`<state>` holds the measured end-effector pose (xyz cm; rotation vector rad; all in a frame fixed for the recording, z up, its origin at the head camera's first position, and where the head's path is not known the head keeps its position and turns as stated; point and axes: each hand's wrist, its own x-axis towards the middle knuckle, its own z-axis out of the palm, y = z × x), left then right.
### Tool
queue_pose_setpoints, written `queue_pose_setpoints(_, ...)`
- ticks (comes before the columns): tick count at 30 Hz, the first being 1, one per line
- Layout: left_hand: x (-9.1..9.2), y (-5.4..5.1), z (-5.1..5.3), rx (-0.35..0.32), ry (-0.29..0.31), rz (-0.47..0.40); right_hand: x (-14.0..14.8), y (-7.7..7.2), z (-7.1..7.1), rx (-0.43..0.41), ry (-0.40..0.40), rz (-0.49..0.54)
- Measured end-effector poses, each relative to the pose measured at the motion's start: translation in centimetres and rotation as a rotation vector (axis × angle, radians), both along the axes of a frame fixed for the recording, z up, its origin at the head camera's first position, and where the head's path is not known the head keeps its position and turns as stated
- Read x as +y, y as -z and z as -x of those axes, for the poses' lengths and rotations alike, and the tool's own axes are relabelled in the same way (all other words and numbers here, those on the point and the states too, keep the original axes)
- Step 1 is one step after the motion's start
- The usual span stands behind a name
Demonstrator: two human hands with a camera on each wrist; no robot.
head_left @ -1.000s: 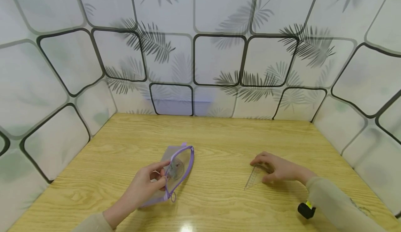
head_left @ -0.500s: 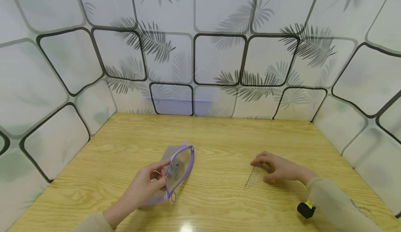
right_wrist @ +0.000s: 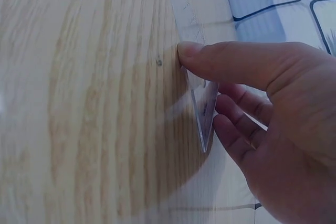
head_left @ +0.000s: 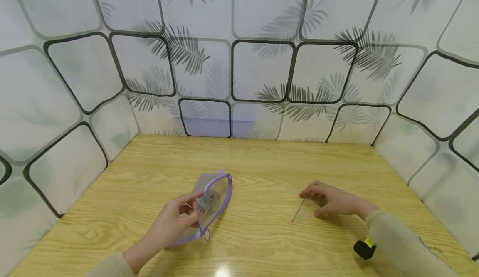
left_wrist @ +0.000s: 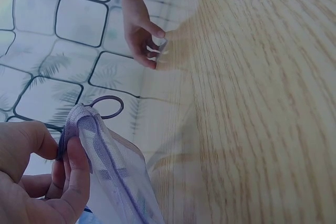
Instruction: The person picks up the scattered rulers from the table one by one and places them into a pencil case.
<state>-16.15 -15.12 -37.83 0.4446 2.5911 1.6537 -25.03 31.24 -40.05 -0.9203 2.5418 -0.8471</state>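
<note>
A purple-edged mesh zip pouch (head_left: 226, 204) lies on the left half of the table, its mouth spread wide. My left hand (head_left: 175, 218) pinches the near-left rim of that mouth between thumb and fingers. Through the opening a round, clear-looking disc (head_left: 211, 202) is visible; its kind is hard to tell. On the right, my right hand (head_left: 338, 202) holds a transparent set square (head_left: 302, 211) by one end. The right wrist view shows the thumb on one face of the set square (right_wrist: 188, 19) and the fingers behind it, with its pointed corner downward.
The wooden table (head_left: 262, 160) meets patterned wall covering (head_left: 258, 73) at the back and both sides. A small black and yellow device (head_left: 364, 249) sits at the right sleeve. A zip-pull loop (head_left: 207, 235) hangs from the pouch's near corner.
</note>
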Motion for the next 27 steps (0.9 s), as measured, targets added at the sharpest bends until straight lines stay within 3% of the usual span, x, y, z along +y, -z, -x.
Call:
queue_pose_setpoints(19, 0.01, 0.02, 0.11, -0.014, 0.001, 0.007, -0.5, -0.32, 0.04, -0.019, 0.069, -0.006)
queue_pose_setpoints(27, 0.07, 0.0, 0.13, -0.019, -0.006, 0.012, -0.09, -0.02, 0.21, 0.034, 0.031, -0.022)
